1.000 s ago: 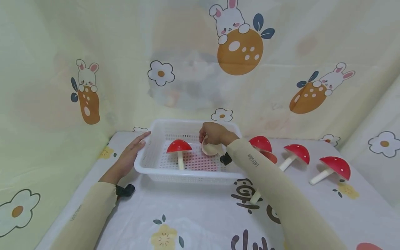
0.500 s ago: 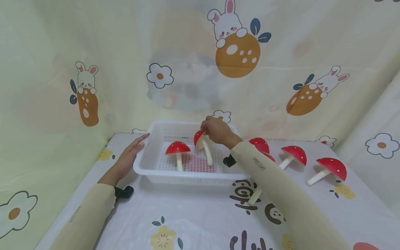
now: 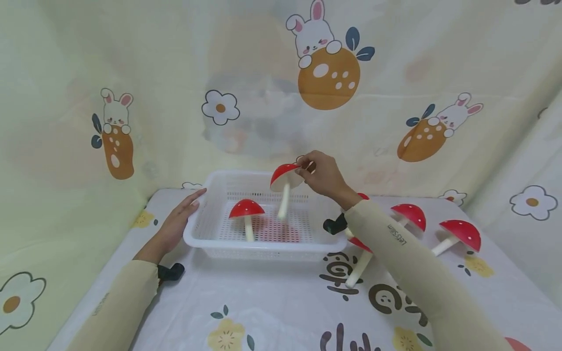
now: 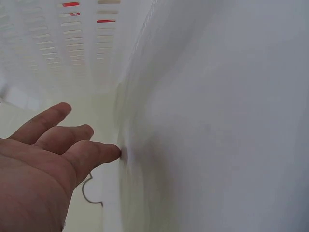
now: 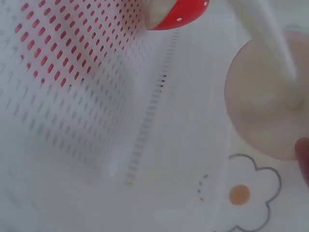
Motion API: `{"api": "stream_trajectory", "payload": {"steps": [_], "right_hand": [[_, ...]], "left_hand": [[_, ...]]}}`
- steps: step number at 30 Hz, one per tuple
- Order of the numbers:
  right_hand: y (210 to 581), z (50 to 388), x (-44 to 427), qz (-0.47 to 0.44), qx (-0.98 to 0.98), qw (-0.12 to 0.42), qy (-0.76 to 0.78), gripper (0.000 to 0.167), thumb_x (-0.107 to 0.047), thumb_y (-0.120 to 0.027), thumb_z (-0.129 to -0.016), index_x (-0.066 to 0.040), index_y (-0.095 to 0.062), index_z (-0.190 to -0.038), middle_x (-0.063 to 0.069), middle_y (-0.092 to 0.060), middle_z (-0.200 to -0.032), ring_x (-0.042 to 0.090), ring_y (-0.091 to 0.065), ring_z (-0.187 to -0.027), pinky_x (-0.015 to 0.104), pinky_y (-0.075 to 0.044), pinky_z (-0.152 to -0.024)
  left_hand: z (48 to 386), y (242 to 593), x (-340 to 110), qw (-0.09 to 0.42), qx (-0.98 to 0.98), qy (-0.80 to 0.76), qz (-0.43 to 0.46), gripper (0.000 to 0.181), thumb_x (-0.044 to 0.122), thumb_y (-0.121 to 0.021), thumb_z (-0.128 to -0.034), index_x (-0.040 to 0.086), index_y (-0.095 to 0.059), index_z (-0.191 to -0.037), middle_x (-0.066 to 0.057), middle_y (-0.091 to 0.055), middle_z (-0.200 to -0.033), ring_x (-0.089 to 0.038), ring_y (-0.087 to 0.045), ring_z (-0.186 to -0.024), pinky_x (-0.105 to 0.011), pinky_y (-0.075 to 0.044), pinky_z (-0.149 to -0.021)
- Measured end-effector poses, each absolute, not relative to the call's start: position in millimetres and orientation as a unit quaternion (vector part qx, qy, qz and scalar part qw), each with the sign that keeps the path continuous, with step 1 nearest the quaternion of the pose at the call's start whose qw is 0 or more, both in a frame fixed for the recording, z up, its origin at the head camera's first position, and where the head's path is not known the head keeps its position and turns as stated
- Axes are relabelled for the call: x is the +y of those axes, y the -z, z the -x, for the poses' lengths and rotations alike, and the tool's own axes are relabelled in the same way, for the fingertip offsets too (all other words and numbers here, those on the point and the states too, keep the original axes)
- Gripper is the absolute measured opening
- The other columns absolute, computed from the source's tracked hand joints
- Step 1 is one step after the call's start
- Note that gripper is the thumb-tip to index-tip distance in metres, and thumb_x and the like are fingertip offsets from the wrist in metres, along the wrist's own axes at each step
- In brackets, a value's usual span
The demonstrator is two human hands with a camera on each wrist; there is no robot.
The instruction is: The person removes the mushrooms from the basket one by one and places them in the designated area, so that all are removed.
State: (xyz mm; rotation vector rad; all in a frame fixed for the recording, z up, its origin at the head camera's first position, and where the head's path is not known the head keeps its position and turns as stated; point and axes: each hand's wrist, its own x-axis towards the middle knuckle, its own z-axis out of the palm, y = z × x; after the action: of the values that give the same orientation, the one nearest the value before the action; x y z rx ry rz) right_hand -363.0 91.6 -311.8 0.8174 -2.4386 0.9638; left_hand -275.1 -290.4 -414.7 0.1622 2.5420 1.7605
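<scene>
My right hand (image 3: 326, 176) pinches the cap edge of a toy mushroom (image 3: 284, 178), which has a red cap with white dots and a pale stem. It hangs above the white plastic basket (image 3: 263, 247), stem downward. In the right wrist view the cap's pale underside (image 5: 258, 108) shows, with a fingertip (image 5: 303, 157) at its edge. Another such mushroom (image 3: 247, 209) is inside the basket, to the left. With its fingers extended, my left hand (image 3: 173, 224) rests against the basket's left rim; the left wrist view shows one fingertip (image 4: 116, 152) touching the wall.
Several more red mushrooms lie on the table to the right, among them one behind (image 3: 410, 215), one farther right (image 3: 463, 235) and one nearer (image 3: 360, 267), partly hidden by my right forearm. A patterned curtain (image 3: 263, 63) hangs behind the basket.
My right hand has lifted the mushroom from low in the basket to above it, and the cap has turned upward. The left hand stays at the rim.
</scene>
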Motion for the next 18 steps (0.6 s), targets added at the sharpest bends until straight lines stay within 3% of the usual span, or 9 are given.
{"api": "stream_trajectory", "payload": {"steps": [7, 12, 18], "right_hand": [[297, 344, 115, -0.26, -0.862, 0.2, -0.386, 0.013, -0.01, -0.067, -0.092, -0.004, -0.064, -0.103, 0.011, -0.067, -0.098, 0.023, -0.066, -0.077, 0.028, -0.058, -0.063], [291, 326, 138, -0.218, -0.855, 0.194, -0.429, 0.013, -0.008, -0.067, -0.092, -0.002, -0.062, -0.103, 0.013, -0.068, -0.094, 0.025, -0.072, -0.077, 0.023, -0.06, -0.068], [294, 306, 174, -0.17, -0.861, 0.198, -0.438, 0.02, -0.012, -0.065, -0.095, -0.001, -0.059, -0.11, 0.017, -0.068, -0.104, 0.031, -0.074, -0.09, 0.022, -0.058, -0.073]], "left_hand": [[274, 414, -289, 0.022, 0.816, -0.575, -0.059, 0.053, 0.058, -0.033, -0.102, 0.046, -0.025, -0.153, -0.003, -0.032, -0.16, -0.036, -0.048, -0.133, -0.037, -0.055, -0.091], [272, 413, -288, 0.023, 0.815, -0.576, -0.064, 0.053, 0.057, -0.033, -0.1022, 0.046, -0.024, -0.153, -0.003, -0.033, -0.16, -0.035, -0.048, -0.132, -0.033, -0.053, -0.09], [272, 414, -290, 0.023, 0.819, -0.57, -0.065, 0.053, 0.059, -0.032, -0.1014, 0.048, -0.023, -0.153, 0.0, -0.03, -0.162, -0.035, -0.046, -0.135, -0.037, -0.054, -0.093]]}}
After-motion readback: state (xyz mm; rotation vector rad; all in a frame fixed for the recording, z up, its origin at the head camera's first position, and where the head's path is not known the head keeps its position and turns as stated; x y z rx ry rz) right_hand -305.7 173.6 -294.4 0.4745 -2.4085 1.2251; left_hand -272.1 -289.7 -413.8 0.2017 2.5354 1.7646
